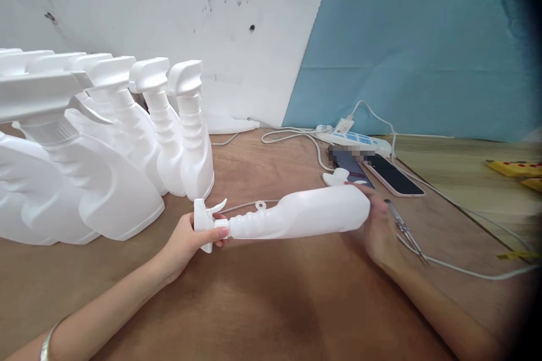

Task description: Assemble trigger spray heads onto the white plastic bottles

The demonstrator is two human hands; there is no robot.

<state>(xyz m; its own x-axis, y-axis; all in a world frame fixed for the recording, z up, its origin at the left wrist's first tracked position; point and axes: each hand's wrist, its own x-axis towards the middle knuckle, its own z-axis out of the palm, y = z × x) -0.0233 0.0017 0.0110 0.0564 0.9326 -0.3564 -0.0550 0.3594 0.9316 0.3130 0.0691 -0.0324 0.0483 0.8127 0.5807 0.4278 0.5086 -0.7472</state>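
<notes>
A white spray bottle [313,211] is held on its side above the wooden table, its trigger head to the left and its base to the right. My left hand [199,234] is closed around the neck, just below the trigger sprayer [202,220]. At the base end, my right hand [376,225] grips the bottle; its fingers are partly hidden behind it and a little blurred. Behind the bottle's neck lies a small white ring [260,205]. A white plastic piece [337,177] sits just beyond the base.
Several upright white spray bottles [195,146] stand on the left. At the back right are a power strip [359,140] with cables, a phone [393,174] and a dark blue item [351,166]. Metal tweezers [406,231] lie near my right hand. A wall stands behind the table.
</notes>
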